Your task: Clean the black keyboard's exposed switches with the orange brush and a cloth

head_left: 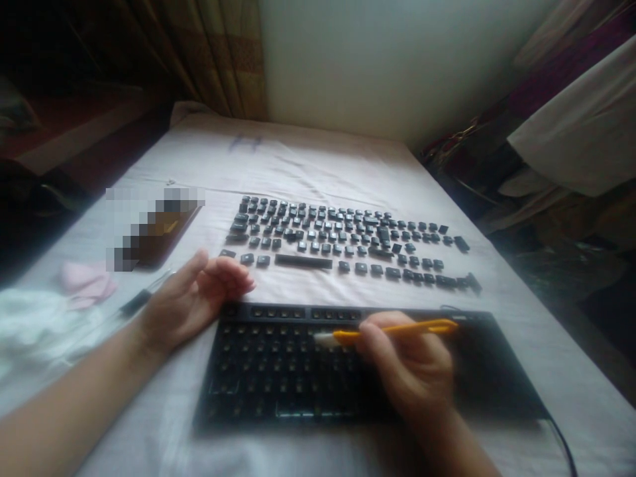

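Pale wall [348,66] beside brown curtain [238,59] (dimly lit)

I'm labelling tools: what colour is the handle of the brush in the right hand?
The brush handle is yellow-orange, best seen in the head view.

Keycaps [342,236] — behind the keyboard [303,371]

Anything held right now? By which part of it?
Right hand holds the brush by its handle, toward the bristles. Left hand holds nothing visible.
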Tool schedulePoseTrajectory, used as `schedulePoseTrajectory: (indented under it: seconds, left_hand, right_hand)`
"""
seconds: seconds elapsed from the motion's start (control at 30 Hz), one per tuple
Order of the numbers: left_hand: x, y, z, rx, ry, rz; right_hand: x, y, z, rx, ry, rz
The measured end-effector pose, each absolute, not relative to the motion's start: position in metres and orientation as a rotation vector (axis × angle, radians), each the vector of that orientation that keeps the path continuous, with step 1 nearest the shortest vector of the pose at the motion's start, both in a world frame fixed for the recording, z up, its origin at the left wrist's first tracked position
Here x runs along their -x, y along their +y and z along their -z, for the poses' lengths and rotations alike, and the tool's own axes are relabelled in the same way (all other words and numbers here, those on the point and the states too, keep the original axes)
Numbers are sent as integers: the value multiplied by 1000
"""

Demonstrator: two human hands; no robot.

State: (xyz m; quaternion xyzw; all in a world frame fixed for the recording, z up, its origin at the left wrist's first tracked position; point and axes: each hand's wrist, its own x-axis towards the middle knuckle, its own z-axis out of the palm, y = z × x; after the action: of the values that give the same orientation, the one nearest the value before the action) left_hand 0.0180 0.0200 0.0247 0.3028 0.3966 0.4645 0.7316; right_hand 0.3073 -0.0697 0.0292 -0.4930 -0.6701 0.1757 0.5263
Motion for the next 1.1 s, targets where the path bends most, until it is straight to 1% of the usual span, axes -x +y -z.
schedulePoseTrajectory:
  seconds: [0.33,0.5,0.67,0.9,1.1]
  left_hand:
    - [-18,20,-25,-673,886,-1016]
    - [-18,21,-26,-685,877,-1016]
    - [-20,21,-26,-691,877,-1012]
    - [-15,20,-26,-693,882,-1011]
    - [-11,22,-31,-808,1012,-990]
  right_hand:
    - [-304,-66,-28,1130,-1699,-477]
    - [-303,-68,-32,1167,-1553,-618]
    - [-303,-68,-35,1213,-1509,-538]
    - [-303,-67,-31,1111,-1738,-478]
    - [-304,-70,-31,1143,-1664,-608]
